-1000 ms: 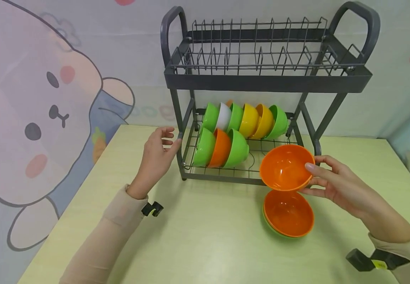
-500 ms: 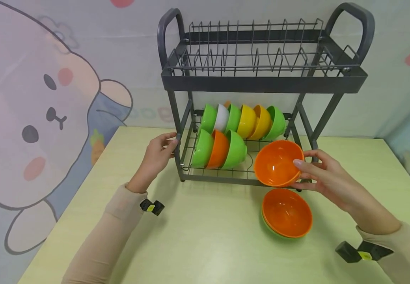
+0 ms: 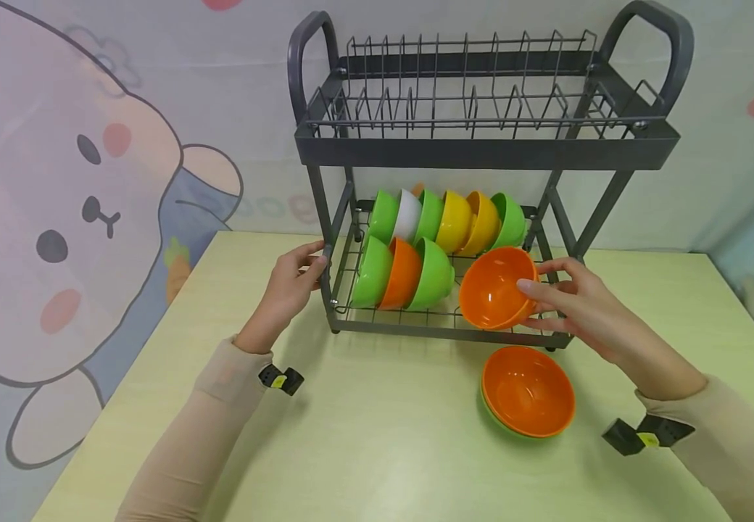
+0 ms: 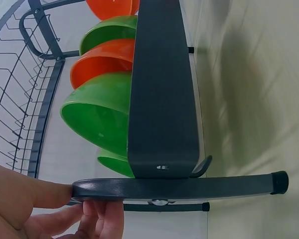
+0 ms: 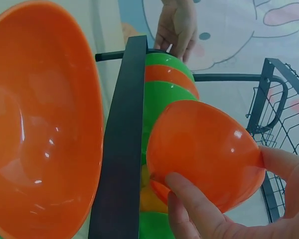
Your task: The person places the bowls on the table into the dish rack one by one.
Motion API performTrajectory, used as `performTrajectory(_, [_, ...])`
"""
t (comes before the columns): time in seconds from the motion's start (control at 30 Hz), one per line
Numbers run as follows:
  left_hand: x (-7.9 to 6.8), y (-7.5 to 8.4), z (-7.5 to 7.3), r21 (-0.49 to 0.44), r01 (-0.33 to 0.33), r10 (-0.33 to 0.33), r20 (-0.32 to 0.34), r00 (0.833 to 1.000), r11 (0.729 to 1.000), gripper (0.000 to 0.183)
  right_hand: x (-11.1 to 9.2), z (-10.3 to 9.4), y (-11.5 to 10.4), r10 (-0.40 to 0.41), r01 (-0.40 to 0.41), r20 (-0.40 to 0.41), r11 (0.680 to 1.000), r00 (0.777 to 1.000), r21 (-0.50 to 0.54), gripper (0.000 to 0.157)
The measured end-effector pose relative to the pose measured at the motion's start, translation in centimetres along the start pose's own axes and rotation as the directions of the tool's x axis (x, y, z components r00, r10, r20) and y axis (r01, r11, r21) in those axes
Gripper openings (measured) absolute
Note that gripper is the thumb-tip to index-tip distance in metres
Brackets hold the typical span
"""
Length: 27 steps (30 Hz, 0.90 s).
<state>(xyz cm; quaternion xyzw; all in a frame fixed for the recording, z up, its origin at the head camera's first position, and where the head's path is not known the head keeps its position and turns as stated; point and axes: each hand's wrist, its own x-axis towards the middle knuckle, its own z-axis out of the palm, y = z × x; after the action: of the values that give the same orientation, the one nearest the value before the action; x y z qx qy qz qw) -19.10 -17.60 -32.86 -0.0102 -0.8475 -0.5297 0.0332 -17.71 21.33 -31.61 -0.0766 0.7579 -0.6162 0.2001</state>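
Observation:
My right hand [image 3: 582,308] pinches an orange bowl [image 3: 496,288] by its right side, thumb on the rim and fingers behind. The bowl tilts with its inside toward me, over the front right of the dish rack's lower shelf. In the right wrist view, the held bowl [image 5: 204,154] appears beyond the dark front rail. My left hand [image 3: 288,286] grips the left leg of the dish rack [image 3: 325,217]; the left wrist view shows thumb and fingers on either side of this leg [image 4: 179,188]. On the table, another orange bowl [image 3: 528,391] sits nested in a green one.
On the lower shelf, a front row holds a green bowl [image 3: 372,272], an orange bowl [image 3: 400,274] and another green bowl [image 3: 434,274], all on edge. Behind stand several green, white and yellow bowls [image 3: 457,223]. The wire upper tier [image 3: 488,154] overhangs them.
My right hand has carried the orange bowl left and slightly back, over the lower shelf. My left hand has closed in on the rack's left leg. The stacked bowls stay put.

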Motion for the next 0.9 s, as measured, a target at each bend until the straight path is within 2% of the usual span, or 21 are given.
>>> performTrajectory(0.47, [0.2, -0.2, 0.0, 0.012, 0.012, -0.012, 0.011, 1.0, 1.0, 0.041, 2.2, 0.6, -0.8, 0.035, -0.037, -0.02, 0.99, 0.999, -0.133, 0.078])
performTrajectory(0.6, [0.1, -0.2, 0.1, 0.019, 0.012, -0.012, 0.01, 1.0, 1.0, 0.042, 2.6, 0.8, -1.1, 0.039, -0.043, -0.019, 0.979, 0.999, -0.2, 0.079])
performTrajectory(0.9, [0.0, -0.4, 0.1, 0.025, -0.002, 0.001, 0.014, 1.0, 1.0, 0.042, 3.6, 1.6, -1.4, 0.021, -0.021, -0.003, 0.967, 1.0, -0.253, 0.074])
